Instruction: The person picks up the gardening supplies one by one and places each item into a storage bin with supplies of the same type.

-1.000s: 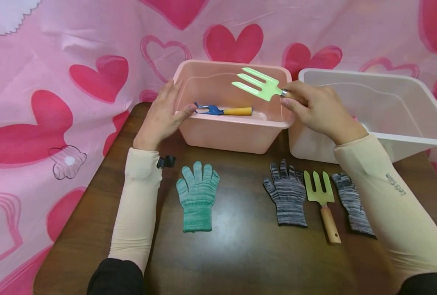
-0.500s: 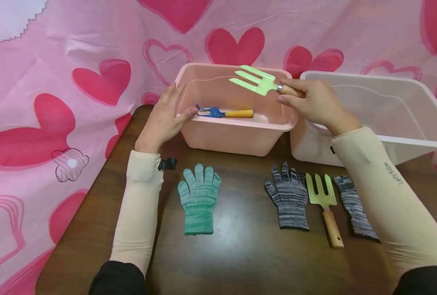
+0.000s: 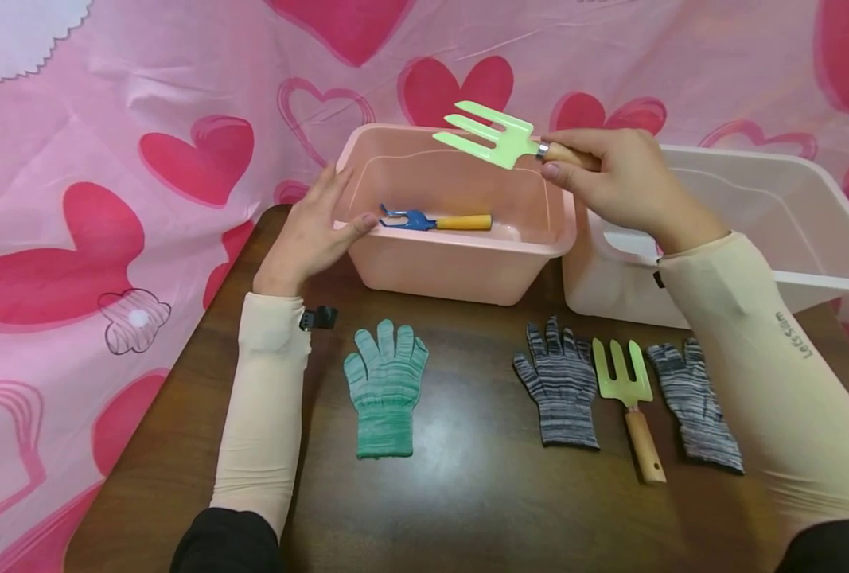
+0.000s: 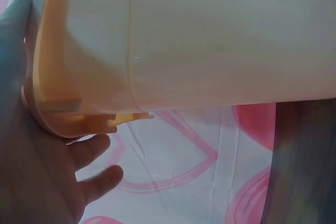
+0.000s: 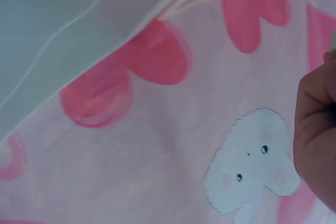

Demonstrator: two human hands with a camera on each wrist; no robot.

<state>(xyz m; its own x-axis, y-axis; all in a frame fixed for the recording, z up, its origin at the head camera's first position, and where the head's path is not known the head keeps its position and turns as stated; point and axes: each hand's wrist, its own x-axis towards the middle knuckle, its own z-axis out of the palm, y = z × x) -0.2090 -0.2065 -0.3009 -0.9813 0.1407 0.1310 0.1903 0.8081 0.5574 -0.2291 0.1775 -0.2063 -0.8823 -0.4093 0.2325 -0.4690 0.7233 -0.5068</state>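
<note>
My right hand (image 3: 621, 179) pinches the wooden handle of a light green garden hand fork (image 3: 499, 142), holding it in the air over the back of the pink bin (image 3: 445, 269). Its tines point left. My left hand (image 3: 309, 227) rests at the bin's left front corner, fingers extended along the side and thumb by the front rim; the left wrist view shows that hand (image 4: 58, 156) against the bin's rim (image 4: 47, 90). Inside the bin lies a blue-headed garden tool (image 3: 417, 220) with a yellow handle. In the right wrist view only part of the right hand (image 5: 317, 129) appears.
A white bin (image 3: 625, 290) stands right of the pink one. On the dark wooden table (image 3: 467, 509) lie a green glove (image 3: 386, 390), two grey striped gloves (image 3: 566, 390) and a second hand fork (image 3: 625, 386) between those two. A pink heart-patterned cloth (image 3: 202, 48) hangs behind.
My right hand has lifted the hand fork upward, its tines drifting slightly left. My left hand stays at the pink bin's corner with hardly any shift.
</note>
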